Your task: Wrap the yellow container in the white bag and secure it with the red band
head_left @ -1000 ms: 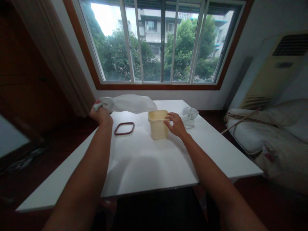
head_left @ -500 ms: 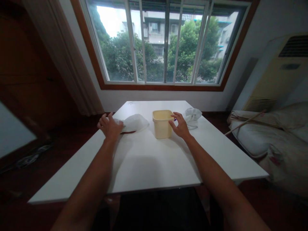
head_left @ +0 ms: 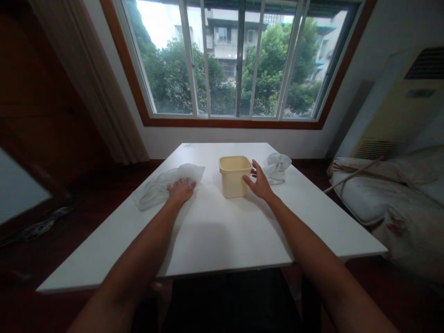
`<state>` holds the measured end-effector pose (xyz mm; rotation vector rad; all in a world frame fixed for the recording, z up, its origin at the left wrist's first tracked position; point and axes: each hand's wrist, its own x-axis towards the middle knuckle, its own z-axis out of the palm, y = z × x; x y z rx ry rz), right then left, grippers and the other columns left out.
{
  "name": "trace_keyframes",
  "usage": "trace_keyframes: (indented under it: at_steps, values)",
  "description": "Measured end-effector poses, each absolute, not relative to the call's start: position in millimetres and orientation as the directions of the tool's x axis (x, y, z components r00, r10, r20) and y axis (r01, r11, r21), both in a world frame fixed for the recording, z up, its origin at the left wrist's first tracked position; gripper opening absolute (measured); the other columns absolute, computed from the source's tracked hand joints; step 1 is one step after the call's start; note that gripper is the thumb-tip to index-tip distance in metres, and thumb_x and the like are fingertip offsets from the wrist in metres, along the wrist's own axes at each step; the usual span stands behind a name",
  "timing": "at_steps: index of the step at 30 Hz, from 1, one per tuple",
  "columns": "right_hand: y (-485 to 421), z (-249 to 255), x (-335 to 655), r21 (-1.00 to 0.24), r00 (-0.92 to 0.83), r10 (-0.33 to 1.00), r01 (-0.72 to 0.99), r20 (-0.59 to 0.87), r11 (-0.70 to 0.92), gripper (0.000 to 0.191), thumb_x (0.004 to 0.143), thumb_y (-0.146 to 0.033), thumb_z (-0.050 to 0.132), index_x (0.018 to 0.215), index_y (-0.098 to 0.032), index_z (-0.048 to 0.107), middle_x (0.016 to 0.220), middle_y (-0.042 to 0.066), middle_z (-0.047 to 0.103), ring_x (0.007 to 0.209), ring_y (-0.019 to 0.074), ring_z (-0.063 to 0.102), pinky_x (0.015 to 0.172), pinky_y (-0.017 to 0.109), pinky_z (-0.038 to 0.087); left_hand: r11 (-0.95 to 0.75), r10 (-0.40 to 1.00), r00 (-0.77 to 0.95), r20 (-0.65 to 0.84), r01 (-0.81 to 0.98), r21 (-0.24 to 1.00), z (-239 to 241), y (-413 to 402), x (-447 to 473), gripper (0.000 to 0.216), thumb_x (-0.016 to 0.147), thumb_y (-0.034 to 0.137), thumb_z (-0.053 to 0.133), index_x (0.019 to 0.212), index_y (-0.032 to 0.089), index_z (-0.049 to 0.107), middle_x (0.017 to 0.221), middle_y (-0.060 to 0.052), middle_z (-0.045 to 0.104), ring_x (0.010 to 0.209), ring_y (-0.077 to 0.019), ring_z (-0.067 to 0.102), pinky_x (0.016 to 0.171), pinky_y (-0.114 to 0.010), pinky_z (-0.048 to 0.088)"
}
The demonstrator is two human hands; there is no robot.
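A pale yellow plastic tub [head_left: 234,184] stands upright with its mouth up near the middle of the white table. At its right side is my right hand [head_left: 259,182], fingers apart and curved. The thumb overlaps the tub's right front corner; whether it touches I cannot tell. My left hand [head_left: 181,189] lies palm down with spread fingers on a crumpled translucent plastic bag [head_left: 156,185], which is spread to the left of the tub. Another plastic bag [head_left: 277,167], bunched up, lies just beyond my right hand.
The white table [head_left: 215,240] narrows toward the wall under a wide window [head_left: 239,60]. To the right are large stuffed sacks [head_left: 364,189] with a stick [head_left: 350,175] across them, and a standing air conditioner [head_left: 388,106]. A curtain [head_left: 90,83] hangs at the left.
My left hand has moved right and nearer to me, onto the bag, which now lies spread further left. My right hand stays beside the tub.
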<state>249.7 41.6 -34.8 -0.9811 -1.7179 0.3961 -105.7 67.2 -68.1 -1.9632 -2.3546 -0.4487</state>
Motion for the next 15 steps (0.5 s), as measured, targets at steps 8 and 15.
trace_keyframes:
  at_steps: [8, 15]
  values:
    - [43.0, -57.7, 242.5, -0.869, -0.312, 0.887, 0.255, 0.341, 0.423, 0.089, 0.074, -0.057, 0.076, 0.147, -0.025, 0.035, 0.136, 0.015, 0.059, 0.114, 0.0277, 0.063, 0.095, 0.046, 0.054, -0.404, 0.876, 0.121, 0.467, 0.713, 0.573, -50.2, 40.8, -41.8, 0.091, 0.085, 0.068, 0.054, 0.155, 0.016, 0.027, 0.157, -0.019, 0.037, 0.146, -0.0319, 0.036, 0.120, -0.050, 0.026]
    - [43.2, -64.2, 238.0, -0.860, -0.368, 0.873, 0.272, 0.322, 0.432, 0.073, 0.076, -0.053, 0.076, 0.137, -0.024, 0.048, 0.130, 0.014, 0.065, 0.108, 0.0256, 0.066, 0.087, 0.041, 0.058, -0.365, 0.929, 0.192, 0.315, 0.352, 0.862, -68.7, 42.5, -15.2, 0.134, 0.065, 0.068, 0.077, 0.158, 0.023, -0.007, 0.163, -0.025, 0.014, 0.153, -0.0366, 0.015, 0.119, -0.060, 0.023]
